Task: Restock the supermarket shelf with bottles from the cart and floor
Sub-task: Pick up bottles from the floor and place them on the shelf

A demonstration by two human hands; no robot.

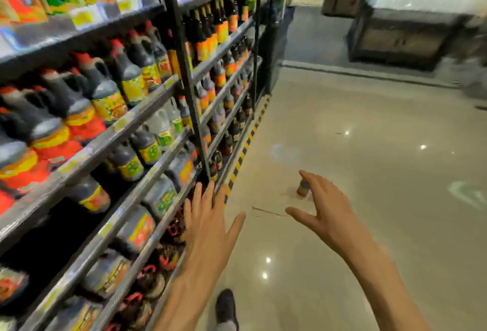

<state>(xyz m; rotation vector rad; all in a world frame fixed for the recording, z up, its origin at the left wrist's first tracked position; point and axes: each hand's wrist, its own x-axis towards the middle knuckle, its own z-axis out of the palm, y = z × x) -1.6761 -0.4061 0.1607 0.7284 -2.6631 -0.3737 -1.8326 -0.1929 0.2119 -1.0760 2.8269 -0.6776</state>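
A small dark bottle (303, 187) with a reddish label stands upright on the shiny floor (369, 172), a little way out from the shelf foot. My right hand (322, 206) is stretched out over the floor, fingers spread, partly covering the bottle in the picture; whether it touches the bottle is unclear. My left hand (208, 220) is held out flat with straight fingers beside the lower shelf edge, holding nothing. The shelf unit (137, 119) on the left is packed with dark sauce bottles and jugs with yellow, red and green labels. The picture is blurred.
A yellow-and-black striped strip (247, 143) runs along the shelf base. My dark shoe (226, 307) is on the floor below my arms. Across the aisle stands a dark display counter (403, 38) with produce bins behind it. No cart is in view.
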